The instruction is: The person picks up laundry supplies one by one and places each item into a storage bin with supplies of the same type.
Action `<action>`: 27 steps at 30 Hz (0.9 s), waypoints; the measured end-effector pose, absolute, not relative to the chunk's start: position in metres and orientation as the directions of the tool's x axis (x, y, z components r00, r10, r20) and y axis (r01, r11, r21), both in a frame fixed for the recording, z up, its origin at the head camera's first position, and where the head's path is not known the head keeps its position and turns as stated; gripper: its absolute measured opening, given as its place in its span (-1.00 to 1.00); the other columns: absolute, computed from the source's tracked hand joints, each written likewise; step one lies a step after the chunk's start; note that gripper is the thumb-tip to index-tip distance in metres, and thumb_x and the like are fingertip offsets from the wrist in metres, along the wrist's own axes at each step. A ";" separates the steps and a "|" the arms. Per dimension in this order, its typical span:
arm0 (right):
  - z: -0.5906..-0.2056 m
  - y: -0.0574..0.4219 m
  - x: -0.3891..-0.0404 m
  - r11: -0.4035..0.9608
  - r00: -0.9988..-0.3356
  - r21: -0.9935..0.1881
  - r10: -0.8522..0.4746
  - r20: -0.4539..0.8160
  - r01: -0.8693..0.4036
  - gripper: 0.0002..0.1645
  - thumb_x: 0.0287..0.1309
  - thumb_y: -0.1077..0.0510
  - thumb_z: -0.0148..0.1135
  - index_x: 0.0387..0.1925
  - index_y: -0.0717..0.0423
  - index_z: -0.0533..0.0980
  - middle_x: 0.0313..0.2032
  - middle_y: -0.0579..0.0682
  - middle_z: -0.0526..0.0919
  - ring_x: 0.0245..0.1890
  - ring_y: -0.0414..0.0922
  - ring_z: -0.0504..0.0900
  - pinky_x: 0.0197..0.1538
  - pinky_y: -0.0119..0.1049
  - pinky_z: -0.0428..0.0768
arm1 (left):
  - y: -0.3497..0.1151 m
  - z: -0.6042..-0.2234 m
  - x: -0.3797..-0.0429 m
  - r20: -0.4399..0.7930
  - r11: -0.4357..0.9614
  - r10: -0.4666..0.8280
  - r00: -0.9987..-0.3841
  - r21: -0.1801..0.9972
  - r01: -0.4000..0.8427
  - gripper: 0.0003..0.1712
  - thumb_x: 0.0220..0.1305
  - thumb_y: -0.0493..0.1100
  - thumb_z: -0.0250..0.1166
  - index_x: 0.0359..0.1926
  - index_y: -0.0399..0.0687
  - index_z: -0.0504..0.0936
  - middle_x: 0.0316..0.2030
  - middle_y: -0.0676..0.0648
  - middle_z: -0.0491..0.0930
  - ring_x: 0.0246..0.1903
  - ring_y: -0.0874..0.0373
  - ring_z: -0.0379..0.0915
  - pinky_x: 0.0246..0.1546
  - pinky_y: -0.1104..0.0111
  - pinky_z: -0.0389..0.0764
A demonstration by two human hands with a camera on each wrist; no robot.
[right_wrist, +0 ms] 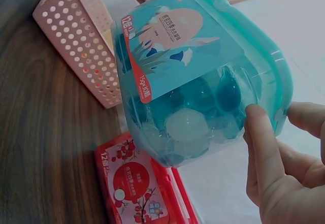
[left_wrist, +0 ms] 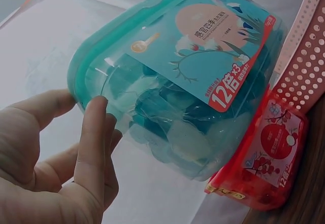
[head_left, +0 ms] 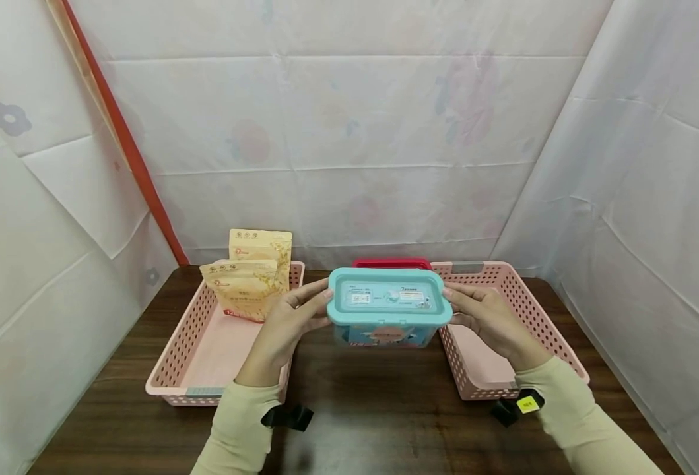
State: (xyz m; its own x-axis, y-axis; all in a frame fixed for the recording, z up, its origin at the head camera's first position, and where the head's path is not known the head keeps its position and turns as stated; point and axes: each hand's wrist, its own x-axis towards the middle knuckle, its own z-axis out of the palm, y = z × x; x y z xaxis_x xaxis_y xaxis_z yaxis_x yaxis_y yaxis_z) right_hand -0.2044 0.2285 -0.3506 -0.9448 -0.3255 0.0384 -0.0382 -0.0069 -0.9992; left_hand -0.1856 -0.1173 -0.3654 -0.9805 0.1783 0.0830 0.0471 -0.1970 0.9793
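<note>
White patterned sheeting (head_left: 349, 119) is enclosing the scene, and we're looking down on a dark wooden table (head_left: 361, 422). Two pink baskets are lying out to the sides, the left basket (head_left: 221, 361) and the right basket (head_left: 480, 359). And here we're seeing the teal tub (head_left: 389, 307), hanging above the table between them, lid up, blue and pale pods showing through its wall. Behind and below, the red tub (right_wrist: 134, 181) is resting on the table. Two yellow pouches (head_left: 242, 287) are leaning at the left basket's far end. We're watching the left hand (head_left: 290, 323) pinching the teal tub's left end, fingers partly bent; the right hand (head_left: 494, 323) is gripping the opposite end likewise. Black straps (head_left: 286, 417) are circling both wrists.
</note>
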 end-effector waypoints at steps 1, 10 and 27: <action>-0.350 0.229 -0.205 -0.003 -0.946 -0.999 -0.322 0.033 -0.034 -0.36 0.47 0.14 0.13 0.35 0.52 0.27 -0.06 0.05 0.70 -0.16 -0.13 0.70 -0.11 -0.28 0.69 | -0.116 -0.365 -0.186 0.085 -0.199 0.179 -0.980 0.979 0.049 -0.48 0.42 -0.14 0.29 0.32 -0.22 0.50 0.10 -0.21 0.57 -0.15 0.10 0.62 -0.11 0.25 0.68; -0.349 0.241 -0.206 0.024 -0.955 -1.000 -0.297 0.004 -0.011 -0.31 0.48 0.10 0.12 0.36 0.56 0.22 -0.12 -0.02 0.72 -0.15 -0.17 0.69 -0.08 -0.30 0.67 | -0.101 -0.366 -0.193 0.111 -0.227 0.195 -0.974 0.972 0.065 -0.50 0.42 -0.18 0.28 0.32 -0.23 0.51 0.02 -0.19 0.60 -0.17 0.12 0.63 -0.16 0.26 0.70; -0.352 0.285 -0.204 -0.034 -0.986 -0.999 -0.163 0.015 -0.010 -0.79 0.45 0.15 0.16 -0.14 -0.12 0.71 -0.20 -0.09 0.75 -0.20 -0.21 0.71 -0.12 -0.34 0.68 | -0.050 -0.373 -0.203 0.111 -0.281 0.239 -0.965 0.959 0.041 -0.47 0.41 -0.22 0.28 0.35 -0.20 0.48 -0.03 -0.18 0.56 -0.14 0.14 0.63 -0.11 0.27 0.69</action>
State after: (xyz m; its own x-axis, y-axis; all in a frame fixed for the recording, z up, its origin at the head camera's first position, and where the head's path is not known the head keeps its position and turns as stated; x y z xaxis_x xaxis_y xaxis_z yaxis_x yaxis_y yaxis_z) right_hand -0.2039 0.2851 -0.3523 -0.9864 -0.1635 0.0152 -0.0097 -0.0342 -0.9994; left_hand -0.2034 -0.0503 -0.3729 -0.9647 0.2386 0.1112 0.0410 -0.2813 0.9587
